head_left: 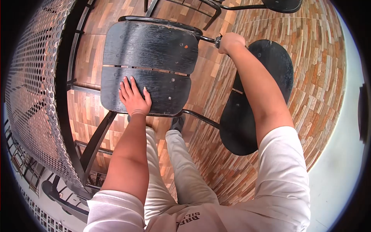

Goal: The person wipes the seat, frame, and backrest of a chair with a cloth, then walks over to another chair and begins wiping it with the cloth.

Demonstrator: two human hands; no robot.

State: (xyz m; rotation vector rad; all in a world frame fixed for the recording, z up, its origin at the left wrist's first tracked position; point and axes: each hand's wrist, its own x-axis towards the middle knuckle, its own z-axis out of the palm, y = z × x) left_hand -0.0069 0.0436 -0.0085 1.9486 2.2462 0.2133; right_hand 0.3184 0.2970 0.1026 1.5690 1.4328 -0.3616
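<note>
A black chair stands in front of me, with its worn wooden seat [150,46] made of two panels split by a gap. My left hand [135,98] lies flat on the near panel, fingers spread. At the upper right, my right hand [230,42] is closed at the chair's dark metal tube [208,39]. A small dark crumpled thing [218,41] pokes out of that fist against the tube; its kind is unclear. The black backrest [273,63] is on the right, partly hidden behind my right forearm.
On the left stands a table with a perforated metal top [34,77] and dark legs. Part of another black chair [284,4] shows at the top. Wood-patterned tiles [313,77] cover the surface on the right, beside a pale area [328,193]. More dark furniture [63,197] appears at lower left.
</note>
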